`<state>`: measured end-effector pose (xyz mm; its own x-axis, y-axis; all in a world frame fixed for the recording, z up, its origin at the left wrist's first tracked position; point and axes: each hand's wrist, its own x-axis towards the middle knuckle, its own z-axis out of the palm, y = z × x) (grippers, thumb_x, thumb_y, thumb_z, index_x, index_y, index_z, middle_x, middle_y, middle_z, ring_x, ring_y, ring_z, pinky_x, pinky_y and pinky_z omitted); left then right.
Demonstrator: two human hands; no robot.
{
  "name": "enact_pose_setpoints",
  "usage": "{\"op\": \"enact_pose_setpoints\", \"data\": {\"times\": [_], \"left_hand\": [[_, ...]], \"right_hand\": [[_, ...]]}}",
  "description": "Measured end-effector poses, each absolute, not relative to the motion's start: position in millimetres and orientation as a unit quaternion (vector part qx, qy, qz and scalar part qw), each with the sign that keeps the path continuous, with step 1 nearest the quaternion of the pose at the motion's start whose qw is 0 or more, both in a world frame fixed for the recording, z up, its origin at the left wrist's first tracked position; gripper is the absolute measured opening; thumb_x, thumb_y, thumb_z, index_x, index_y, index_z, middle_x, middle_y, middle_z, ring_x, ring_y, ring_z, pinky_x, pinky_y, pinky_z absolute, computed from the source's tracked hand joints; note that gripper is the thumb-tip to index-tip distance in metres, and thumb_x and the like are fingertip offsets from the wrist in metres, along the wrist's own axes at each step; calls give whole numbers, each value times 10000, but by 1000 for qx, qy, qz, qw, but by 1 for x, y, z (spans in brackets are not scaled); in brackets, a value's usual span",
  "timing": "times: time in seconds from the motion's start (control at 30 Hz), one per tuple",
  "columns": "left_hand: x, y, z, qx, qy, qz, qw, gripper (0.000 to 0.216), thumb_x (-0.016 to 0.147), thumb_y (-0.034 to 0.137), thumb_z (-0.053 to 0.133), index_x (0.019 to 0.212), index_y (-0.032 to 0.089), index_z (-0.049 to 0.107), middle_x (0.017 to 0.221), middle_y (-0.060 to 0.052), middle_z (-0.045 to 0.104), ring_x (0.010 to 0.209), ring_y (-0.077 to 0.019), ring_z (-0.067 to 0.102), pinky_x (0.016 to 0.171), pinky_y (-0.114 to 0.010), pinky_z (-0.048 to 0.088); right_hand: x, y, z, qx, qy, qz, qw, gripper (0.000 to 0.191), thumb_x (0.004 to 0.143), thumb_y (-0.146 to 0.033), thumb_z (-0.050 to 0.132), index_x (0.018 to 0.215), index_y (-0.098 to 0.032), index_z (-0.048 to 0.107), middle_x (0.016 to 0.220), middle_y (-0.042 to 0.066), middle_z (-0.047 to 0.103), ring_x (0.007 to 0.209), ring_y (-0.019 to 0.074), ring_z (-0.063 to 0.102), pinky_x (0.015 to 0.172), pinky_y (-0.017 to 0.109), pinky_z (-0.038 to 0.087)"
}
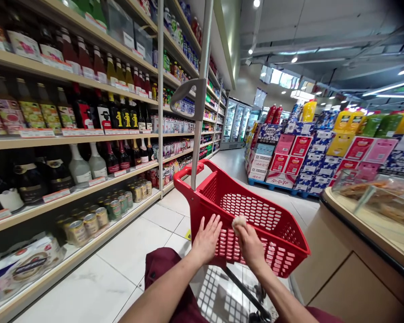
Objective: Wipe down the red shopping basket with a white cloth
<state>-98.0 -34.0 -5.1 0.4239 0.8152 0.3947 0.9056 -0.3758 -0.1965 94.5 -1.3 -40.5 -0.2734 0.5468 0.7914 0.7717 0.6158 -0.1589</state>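
And here's the red cart, straight ahead of the person, its lower frame running off the bottom edge! The left hand lies flat on the side, fingers extended, palm hidden, gripping nothing that shows. Over to the right hand: fingers closed on a pale wad, pinched against that same side near the rim; most of the wad is covered, so whether it's cloth or sponge I can't tell. Up goes a metal pole, cut off at the top. Below, a maroon trouser leg sits partly behind the left forearm, and the far wheels are hard to make out.

Now the count: two hands, one cart, one wad, one pole, one grey loop handle on it! Two frosted bottles stand side by side on the left shelf, and two red jugs top the stacked cartons. At right, one counter, cropped by the edge.
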Motion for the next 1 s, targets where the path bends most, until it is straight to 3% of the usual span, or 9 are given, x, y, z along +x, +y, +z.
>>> {"op": "enact_pose_setpoints", "data": {"times": [0.13,0.3,0.47,0.63,0.8,0.93,1.0], "left_hand": [[-112,-38,-3,-812,-535,-118,203,580,789,176,368,1344,92,224,1445,-114,159,1329,-231,23,1049,-488,115],[-131,-40,6,-787,-562,-140,212,588,786,161,361,1350,91,208,1449,-114,139,1329,-231,27,1052,-489,103],[-149,-44,10,-773,-580,-147,210,620,749,148,395,1344,89,229,1442,-127,161,1327,-247,52,1043,-505,124],[-169,-45,6,-722,-629,-173,231,682,692,52,379,1350,120,213,1448,-97,160,1328,-225,63,1048,-491,133],[-187,-47,4,-712,-640,-151,246,646,739,166,400,1353,107,209,1444,-118,161,1326,-245,78,1044,-500,130],[-198,-48,8,-699,-657,-167,230,666,708,141,418,1347,108,231,1437,-124,183,1323,-249,103,1045,-495,132],[-202,-48,10,-697,-660,-174,220,680,688,113,418,1344,107,237,1437,-122,184,1324,-247,93,1046,-496,131]], "right_hand": [[76,-3,-42,-398,-839,-97,359,263,821,-130,371,925,-239,587,833,41,578,763,149,547,646,247,473],[46,4,-20,-378,-802,-139,441,283,814,-142,403,1045,-193,558,916,80,569,858,170,525,787,297,450],[27,5,-18,-370,-839,-138,374,280,793,-103,394,936,-232,598,814,43,576,744,156,530,635,244,466],[-2,8,5,-359,-818,-129,430,340,785,-114,394,1074,-191,556,950,84,569,898,174,520,793,283,446],[-22,5,9,-355,-850,-101,376,344,742,-67,398,953,-244,604,847,33,585,776,138,550,661,218,462],[-43,12,24,-324,-839,-103,424,394,786,-114,369,1136,-219,518,993,75,562,933,174,518,812,299,441],[-51,14,25,-320,-847,-109,410,410,812,-130,332,1182,-222,483,1003,84,563,930,181,513,805,313,439]]}}
